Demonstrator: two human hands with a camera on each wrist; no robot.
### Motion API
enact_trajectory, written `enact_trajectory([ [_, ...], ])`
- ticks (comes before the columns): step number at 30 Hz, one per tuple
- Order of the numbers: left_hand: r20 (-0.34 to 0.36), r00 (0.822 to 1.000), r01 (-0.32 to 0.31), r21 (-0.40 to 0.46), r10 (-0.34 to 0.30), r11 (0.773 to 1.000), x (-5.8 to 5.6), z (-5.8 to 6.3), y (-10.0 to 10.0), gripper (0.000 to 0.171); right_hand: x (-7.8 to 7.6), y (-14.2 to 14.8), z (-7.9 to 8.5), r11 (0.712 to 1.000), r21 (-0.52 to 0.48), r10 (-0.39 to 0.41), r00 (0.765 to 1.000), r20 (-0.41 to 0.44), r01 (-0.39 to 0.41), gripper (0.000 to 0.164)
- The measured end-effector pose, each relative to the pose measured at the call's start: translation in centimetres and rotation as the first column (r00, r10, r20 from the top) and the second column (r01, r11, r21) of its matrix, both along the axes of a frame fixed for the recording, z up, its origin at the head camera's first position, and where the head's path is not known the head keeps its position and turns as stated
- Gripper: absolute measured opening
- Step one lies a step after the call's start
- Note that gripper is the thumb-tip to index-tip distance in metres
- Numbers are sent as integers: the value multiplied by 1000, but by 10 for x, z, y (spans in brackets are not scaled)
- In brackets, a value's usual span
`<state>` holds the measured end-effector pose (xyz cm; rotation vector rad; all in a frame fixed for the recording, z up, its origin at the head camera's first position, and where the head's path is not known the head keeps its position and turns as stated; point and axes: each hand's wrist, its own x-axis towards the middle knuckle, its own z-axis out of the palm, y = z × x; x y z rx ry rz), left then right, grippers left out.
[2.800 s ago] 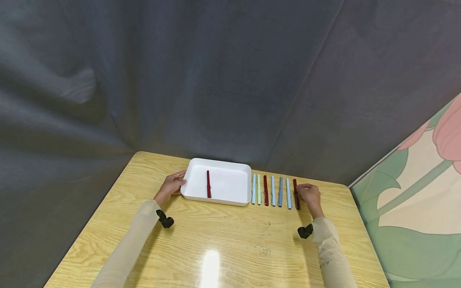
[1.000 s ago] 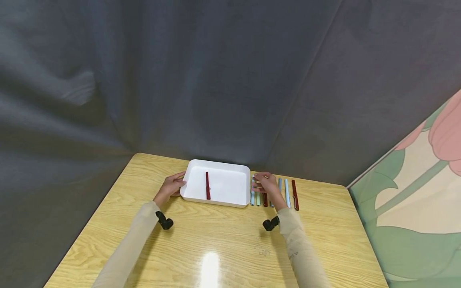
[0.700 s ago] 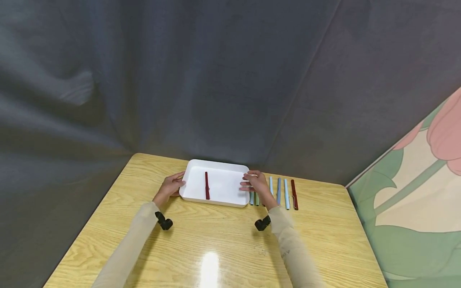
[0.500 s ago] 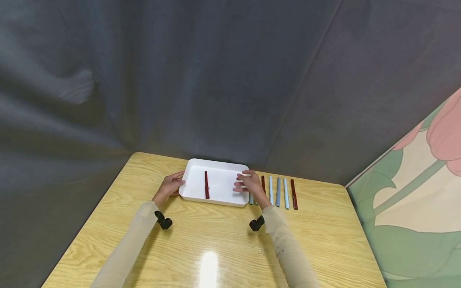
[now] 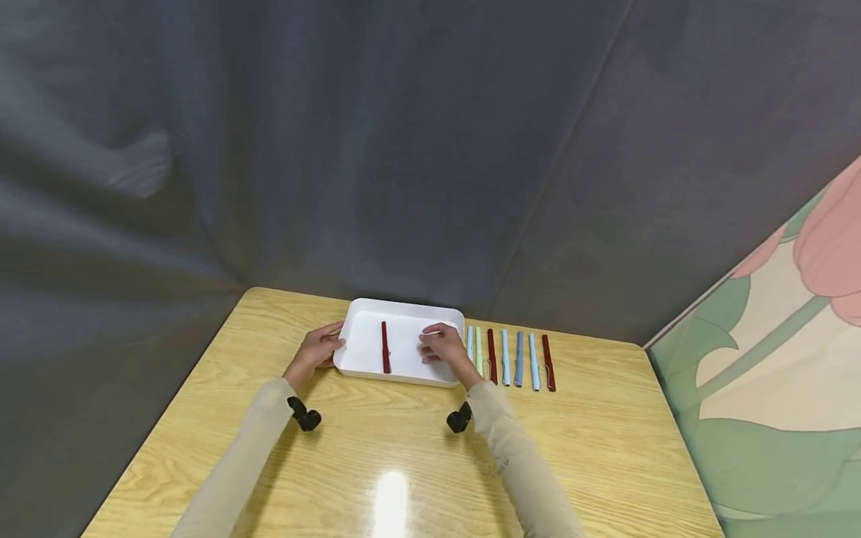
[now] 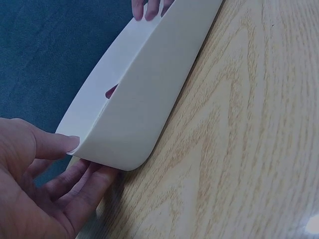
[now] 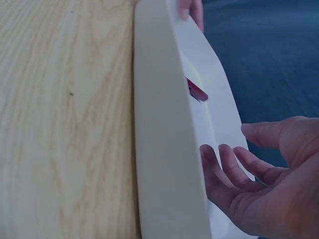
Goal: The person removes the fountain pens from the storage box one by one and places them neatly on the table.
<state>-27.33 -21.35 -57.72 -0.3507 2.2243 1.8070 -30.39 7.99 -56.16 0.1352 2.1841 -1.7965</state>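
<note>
My left hand (image 5: pixel 316 350) grips the left end of a white rectangular tray (image 5: pixel 403 379). In the left wrist view its thumb lies on the rim and its fingers are under the outer wall. Inside the tray lies one dark red pen (image 5: pixel 386 347), partly hidden by the wall in both wrist views. Over the right part of the tray is my right hand (image 5: pixel 444 345), loosely bent with nothing in it; in the right wrist view thumb and fingers (image 7: pixel 239 167) stand apart, to the right of the dark red pen.
Right of the tray lies a row of several clip pens, among them a light green pen (image 5: pixel 479 351), a grey-blue pen (image 5: pixel 519 359) and a dark red pen (image 5: pixel 548 362) at the far end. A dark curtain (image 5: pixel 403 187) hangs behind the wooden table (image 5: pixel 350 448).
From the dark red pen at the row's right end, my right hand has moved left across the pens to above the tray. The left hand stays on the tray; the pens keep their places.
</note>
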Motion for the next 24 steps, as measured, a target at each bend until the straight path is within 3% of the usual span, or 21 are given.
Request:
enact_trajectory([
  [14, -32, 999, -6, -6, 6, 1000, 6, 3, -4, 54, 7, -53, -3, 988, 147, 57, 996, -65, -47, 33],
  [18, -22, 1000, -13, -6, 13, 1000, 5, 3, -5, 54, 7, -68, -4, 956, 292, 71, 994, -79, -45, 36],
  [24, -8, 1000, -28, -15, 28, 999, 3, 3, -5, 54, 9, -82, -3, 881, 472, 130, 979, -157, -42, 37],
])
